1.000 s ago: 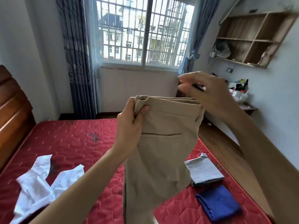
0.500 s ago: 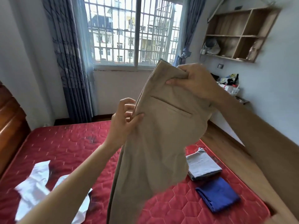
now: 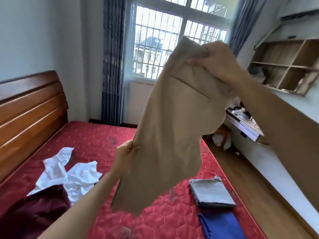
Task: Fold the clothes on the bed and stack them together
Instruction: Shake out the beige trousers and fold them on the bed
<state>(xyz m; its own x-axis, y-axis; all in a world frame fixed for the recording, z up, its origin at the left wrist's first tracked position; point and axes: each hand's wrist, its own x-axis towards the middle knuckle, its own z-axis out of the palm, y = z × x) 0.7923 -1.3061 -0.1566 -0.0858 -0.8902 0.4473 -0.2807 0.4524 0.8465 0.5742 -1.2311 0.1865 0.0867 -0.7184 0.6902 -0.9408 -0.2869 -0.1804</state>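
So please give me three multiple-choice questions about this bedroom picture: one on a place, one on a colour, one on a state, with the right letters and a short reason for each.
1. Where does the folded grey garment lie?
A. On the wall shelf
B. On the mattress, next to the folded blue garment
C. On the floor

2. What colour are the trousers being held up?
A. Beige
B. Black
C. Green

3. In what state is the white garment?
A. Neatly folded
B. Hanging at the window
C. Crumpled, unfolded

Answers: 1 B, it rests on the red mattress beside the blue one. 2 A, the cloth gripped by the left hand and right hand is beige. 3 C, it lies spread and wrinkled.
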